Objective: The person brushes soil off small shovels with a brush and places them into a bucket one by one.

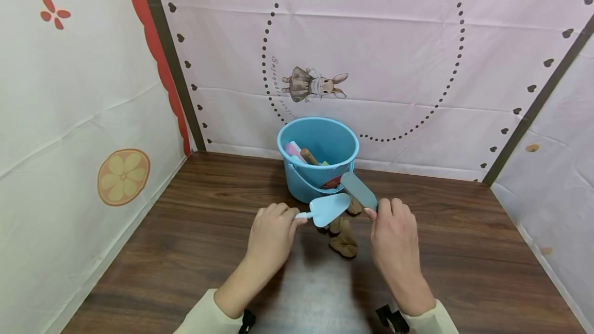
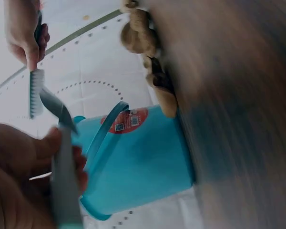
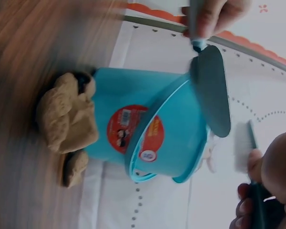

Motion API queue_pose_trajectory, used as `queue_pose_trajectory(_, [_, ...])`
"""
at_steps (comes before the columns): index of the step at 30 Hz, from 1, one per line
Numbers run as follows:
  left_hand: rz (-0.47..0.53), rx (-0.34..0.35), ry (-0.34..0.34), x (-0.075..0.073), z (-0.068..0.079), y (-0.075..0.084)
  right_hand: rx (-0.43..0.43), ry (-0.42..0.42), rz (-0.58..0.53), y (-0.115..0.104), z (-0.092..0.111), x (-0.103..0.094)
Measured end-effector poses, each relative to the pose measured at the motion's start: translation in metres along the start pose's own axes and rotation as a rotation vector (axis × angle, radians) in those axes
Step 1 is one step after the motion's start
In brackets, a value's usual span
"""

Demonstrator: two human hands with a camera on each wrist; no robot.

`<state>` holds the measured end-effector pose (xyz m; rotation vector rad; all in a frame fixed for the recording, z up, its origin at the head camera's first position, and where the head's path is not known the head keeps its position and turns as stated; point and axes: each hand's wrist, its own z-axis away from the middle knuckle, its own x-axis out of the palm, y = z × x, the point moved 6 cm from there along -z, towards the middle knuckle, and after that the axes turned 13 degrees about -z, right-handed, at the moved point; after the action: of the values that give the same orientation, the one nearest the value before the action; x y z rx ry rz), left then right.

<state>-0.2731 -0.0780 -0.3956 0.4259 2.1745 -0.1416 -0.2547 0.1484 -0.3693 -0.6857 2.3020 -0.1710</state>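
My left hand (image 1: 273, 236) grips the handle of a light blue trowel (image 1: 329, 209), its flat blade pointing right in the head view. My right hand (image 1: 396, 238) holds a scrubbing brush (image 1: 359, 191) by its handle; white bristles (image 2: 36, 95) show along one side in the left wrist view. Both tools are held up close together, in front of a blue bucket (image 1: 297, 182). Brown, sand-like lumps (image 1: 344, 241) lie on the table below the tools, some of them beside the bucket's base (image 3: 97, 114) and partly hidden by the trowel and brush in the head view.
Inside the bucket lie a pink piece (image 1: 293, 149), a brown rod-like handle (image 1: 308, 156) and other small pieces. Its carrying handle (image 1: 308, 182) hangs down at the front. Printed cloth walls (image 1: 394, 66) enclose the dark wooden table (image 1: 199, 251) at the back and sides.
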Motion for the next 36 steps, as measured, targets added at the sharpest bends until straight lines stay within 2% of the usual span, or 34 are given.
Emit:
queue_pose_trajectory(4, [0.323, -0.176, -0.301, 0.019, 0.002, -0.012, -0.065, -0.01, -0.056, -0.014, -0.001, -0.003])
queue_pose_trajectory(8, [0.659, -0.297, -0.507, 0.035, 0.005, -0.019, -0.152, -0.018, -0.09, -0.029, 0.001, -0.001])
queue_pose_trajectory(10, [0.921, -0.344, -0.608, 0.043, 0.008, -0.017, -0.195, -0.041, -0.109, -0.036, 0.003, 0.002])
queue_pose_trajectory(13, [1.331, -0.452, -0.77, 0.053, 0.013, -0.011, -0.244, -0.097, -0.131, -0.044, 0.008, 0.011])
queue_pose_trajectory(15, [1.52, -0.514, -0.857, 0.056, 0.017, -0.007, -0.274, -0.142, -0.127, -0.049, 0.012, 0.017])
queue_pose_trajectory(16, [1.571, -0.536, -0.882, 0.056, 0.018, -0.006, -0.289, -0.158, -0.121, -0.052, 0.013, 0.019])
queue_pose_trajectory(18, [1.621, -0.559, -0.903, 0.056, 0.02, -0.005, -0.309, -0.182, -0.098, -0.056, 0.016, 0.023])
queue_pose_trajectory(21, [1.634, -0.564, -0.913, 0.055, 0.02, -0.004, -0.32, -0.189, -0.07, -0.06, 0.019, 0.027])
queue_pose_trajectory(25, [1.658, -0.557, -0.962, 0.054, 0.02, -0.001, -0.286, -0.18, -0.066, -0.058, 0.019, 0.027])
queue_pose_trajectory(30, [1.685, -0.529, -1.015, 0.053, 0.02, 0.003, -0.18, -0.168, -0.094, -0.04, 0.013, 0.023])
queue_pose_trajectory(36, [1.607, -0.484, -1.061, 0.054, 0.025, 0.004, -0.002, -0.093, -0.023, -0.005, 0.004, 0.012])
